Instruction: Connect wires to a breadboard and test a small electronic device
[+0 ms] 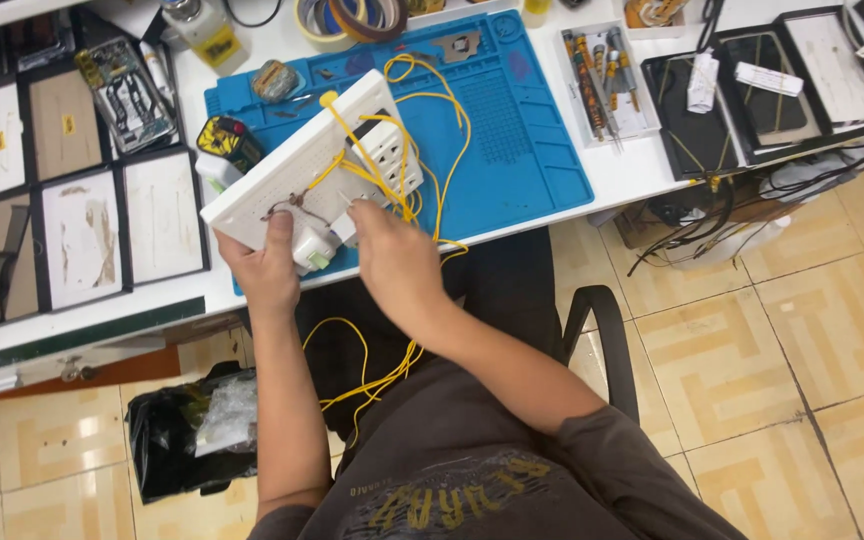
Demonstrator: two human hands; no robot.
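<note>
My left hand grips the white breadboard tilted above the blue mat. My right hand pinches yellow wires at its near edge; the fingertips are hidden.

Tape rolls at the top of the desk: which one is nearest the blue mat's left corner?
The cream-yellow roll; the brown roll overlaps its right side, farther along the blue mat.

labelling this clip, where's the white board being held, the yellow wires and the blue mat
white board (287,180), head view, on its bare flat face.
yellow wires (384,175), head view, on the bundle crossing the board.
blue mat (512,150), head view, on its bare dotted middle.
</note>
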